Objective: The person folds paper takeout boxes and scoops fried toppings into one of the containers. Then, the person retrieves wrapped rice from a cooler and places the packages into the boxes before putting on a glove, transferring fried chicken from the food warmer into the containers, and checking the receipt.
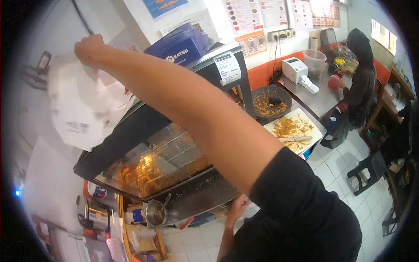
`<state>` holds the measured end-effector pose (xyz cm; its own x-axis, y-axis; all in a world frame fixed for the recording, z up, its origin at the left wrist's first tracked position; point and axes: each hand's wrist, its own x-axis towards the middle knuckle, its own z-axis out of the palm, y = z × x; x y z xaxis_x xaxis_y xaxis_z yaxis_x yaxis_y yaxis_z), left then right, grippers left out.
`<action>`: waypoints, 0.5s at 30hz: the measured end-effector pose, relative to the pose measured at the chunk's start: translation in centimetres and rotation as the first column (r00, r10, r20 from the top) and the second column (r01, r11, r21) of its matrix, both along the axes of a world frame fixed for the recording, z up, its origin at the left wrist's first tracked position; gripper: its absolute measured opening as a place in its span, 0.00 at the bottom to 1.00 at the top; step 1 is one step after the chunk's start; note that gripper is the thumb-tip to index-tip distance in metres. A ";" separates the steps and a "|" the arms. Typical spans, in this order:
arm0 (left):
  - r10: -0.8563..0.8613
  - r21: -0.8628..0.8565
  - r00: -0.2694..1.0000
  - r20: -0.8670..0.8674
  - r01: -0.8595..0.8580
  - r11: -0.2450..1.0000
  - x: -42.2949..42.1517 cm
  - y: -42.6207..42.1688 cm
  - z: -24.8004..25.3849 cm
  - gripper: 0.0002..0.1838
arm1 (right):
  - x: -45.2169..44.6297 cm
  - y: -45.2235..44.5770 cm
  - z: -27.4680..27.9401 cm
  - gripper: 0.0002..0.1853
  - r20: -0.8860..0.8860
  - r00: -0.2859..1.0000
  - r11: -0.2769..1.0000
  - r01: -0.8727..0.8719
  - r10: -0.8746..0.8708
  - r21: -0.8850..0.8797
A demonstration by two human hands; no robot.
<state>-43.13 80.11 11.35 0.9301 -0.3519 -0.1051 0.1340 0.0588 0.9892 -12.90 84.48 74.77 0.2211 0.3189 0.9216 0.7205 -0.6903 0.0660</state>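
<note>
One case (168, 146) fills the middle; off its top's left corner hangs a white bag (80, 98), which could snag or tip if it brushed the case's upper edge. By the case's right end lies a board (312, 132) with crumbs. The right hand (90, 50) is closed, fingers curled, apparently round the bag's top, though blur leaves the grip unsure; a skimpy hold could let the bag slip or tear. The left hand (238, 209) is low, by the case's bottom edge; how open it is, or whether it holds anything, I cannot tell. A knife (297, 139) lies near the board's edge, where a turn of the body might knock it off.

Wall posters (246, 17) are too small to read. The blue box (185, 43) on the case's top reads "KATSU", with "DELIVERY" beneath. Print on the slip (228, 67) at the case's right end is illegible, as is the bag's.
</note>
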 end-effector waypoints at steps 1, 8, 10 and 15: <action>0.050 -0.059 0.998 0.050 -0.047 0.997 0.3 0.6 1.5 0.26 | -1.2 0.2 0.3 0.10 0.060 0.992 0.988 -0.114 0.108 0.100; 0.767 -0.458 0.035 0.641 -0.784 0.419 -8.7 3.2 26.2 0.31 | -16.6 -5.1 -13.0 0.18 -0.017 0.779 0.718 -0.570 0.627 0.398; 0.829 -0.646 -0.237 0.507 -0.742 0.183 -10.2 0.8 31.2 0.42 | -21.2 -8.4 -21.0 0.29 0.024 0.754 0.721 -0.636 0.656 0.277; 0.740 -0.776 0.410 0.534 -0.111 0.621 -11.9 0.0 28.6 0.47 | -29.2 -13.6 -39.8 0.24 -0.349 0.474 0.574 -0.767 0.809 0.288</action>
<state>-55.03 80.11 39.99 0.5155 0.4422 0.7340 -0.8472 0.3913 0.3593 -42.15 70.87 34.95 0.2592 0.4827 0.8366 0.8993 0.1954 -0.3913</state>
